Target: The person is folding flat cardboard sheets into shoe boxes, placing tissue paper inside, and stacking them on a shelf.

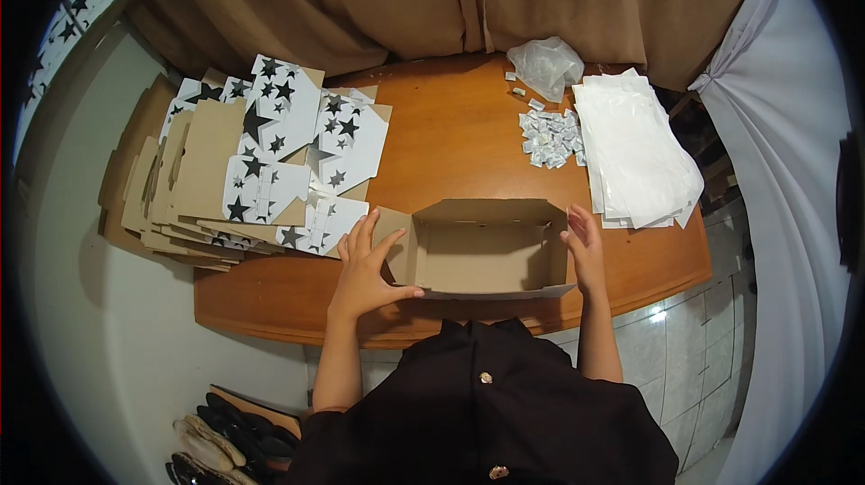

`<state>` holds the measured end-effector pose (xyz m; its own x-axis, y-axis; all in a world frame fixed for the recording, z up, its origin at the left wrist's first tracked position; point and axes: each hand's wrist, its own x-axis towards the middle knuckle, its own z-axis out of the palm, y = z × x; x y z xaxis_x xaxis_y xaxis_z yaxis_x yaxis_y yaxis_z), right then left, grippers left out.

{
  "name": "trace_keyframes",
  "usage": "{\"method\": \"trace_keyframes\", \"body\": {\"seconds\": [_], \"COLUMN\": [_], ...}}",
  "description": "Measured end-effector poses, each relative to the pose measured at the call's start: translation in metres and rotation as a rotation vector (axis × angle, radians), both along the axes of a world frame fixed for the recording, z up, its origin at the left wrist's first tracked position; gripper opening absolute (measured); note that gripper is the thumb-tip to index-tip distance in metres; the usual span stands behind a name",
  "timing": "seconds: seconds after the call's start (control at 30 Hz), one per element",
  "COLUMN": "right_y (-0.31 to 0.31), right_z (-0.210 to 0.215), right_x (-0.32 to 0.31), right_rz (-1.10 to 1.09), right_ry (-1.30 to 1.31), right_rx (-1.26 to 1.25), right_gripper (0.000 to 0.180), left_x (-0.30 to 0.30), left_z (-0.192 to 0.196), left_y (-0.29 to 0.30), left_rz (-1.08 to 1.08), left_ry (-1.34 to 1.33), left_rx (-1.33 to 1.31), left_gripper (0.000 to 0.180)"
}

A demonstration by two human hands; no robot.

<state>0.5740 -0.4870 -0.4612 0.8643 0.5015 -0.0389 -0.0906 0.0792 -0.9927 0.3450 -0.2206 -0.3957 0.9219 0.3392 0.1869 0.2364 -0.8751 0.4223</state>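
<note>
An open cardboard box (491,251), brown inside, lies near the front edge of the table, its inside facing up. My left hand (365,270) is spread around its left end: the thumb presses at the front left corner and the fingers rest along the left flap (393,242). At the right end, my right hand (586,249) grips the side wall, with the thumb by the upper edge and the other fingers on the outer side. No loose contents show inside the box.
Flat box blanks printed with black stars (270,124) are piled at the left of the wooden table (441,142). Small silvery packets (550,138), a clear plastic bag (548,66) and white sheets (635,151) lie at the right. Shoes (234,435) sit on the floor, lower left.
</note>
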Motion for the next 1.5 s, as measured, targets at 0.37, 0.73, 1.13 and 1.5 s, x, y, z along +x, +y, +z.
{"method": "trace_keyframes", "body": {"seconds": [0.37, 0.73, 1.13, 1.5], "right_y": [-0.019, -0.004, 0.004, 0.005], "right_z": [-0.015, -0.030, -0.028, -0.051], "right_x": [0.004, 0.000, -0.011, -0.010], "right_rz": [-0.130, -0.004, -0.051, -0.080], "right_ry": [0.088, -0.072, -0.208, -0.266], "right_rx": [0.037, -0.007, -0.159, -0.146], "right_gripper": [0.052, 0.042, 0.038, 0.046], "left_x": [0.006, 0.012, 0.015, 0.015], "left_z": [-0.053, -0.104, -0.089, -0.087], "left_y": [-0.003, -0.013, -0.036, -0.038], "left_rz": [0.270, -0.082, -0.048, -0.005], "left_ry": [-0.129, -0.543, 0.114, 0.145], "left_rx": [0.048, -0.168, 0.144, 0.141], "left_gripper": [0.084, 0.070, 0.055, 0.061]}}
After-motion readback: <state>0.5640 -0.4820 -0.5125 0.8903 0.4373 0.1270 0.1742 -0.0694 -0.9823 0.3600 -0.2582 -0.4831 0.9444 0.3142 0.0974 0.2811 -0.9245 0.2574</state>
